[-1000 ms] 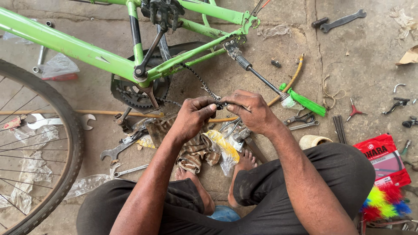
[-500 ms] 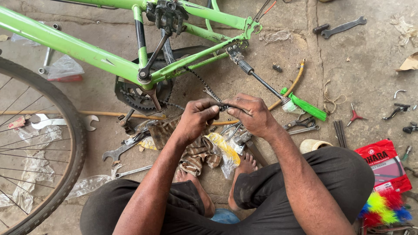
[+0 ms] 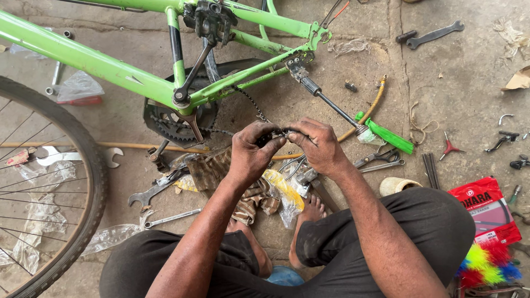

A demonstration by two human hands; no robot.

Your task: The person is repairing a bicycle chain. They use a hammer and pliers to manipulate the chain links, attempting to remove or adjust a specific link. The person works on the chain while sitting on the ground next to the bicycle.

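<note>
The person squatted on the stained concrete floor [image 3: 469, 99], and both greasy hands met just in front of the knees. The left hand [image 3: 251, 152] was curled tight, its fingertips pinching one end of the black, oily bicycle chain [image 3: 251, 102]. The right hand [image 3: 317, 144] was closed on the same chain from the other side, thumb and fingers pressed together, so that the two hands touched at the fingertips around a short stretch of links. From the hands the chain ran up and to the left towards the bright green bicycle frame [image 3: 99, 63], which lay across the top of the view, and on to the dark toothed chainring [image 3: 176, 124] by the crank.

Below the hands lay a crumpled brown-patterned rag [image 3: 212, 168] and a yellow-and-clear plastic bag [image 3: 284, 193], just beside the bare feet. A steel open-ended spanner [image 3: 152, 193] lay on the floor to the left of the rag, with a slimmer spanner [image 3: 171, 218] near it. The spoked front wheel with its black tyre [image 3: 94, 182] curved down the left edge. To the right, a thin metal pump rod ending in a green plastic handle [image 3: 389, 138] lay slanted, and a red flat packet [image 3: 488, 212] lay beside the right knee, well apart from the hands.
</note>
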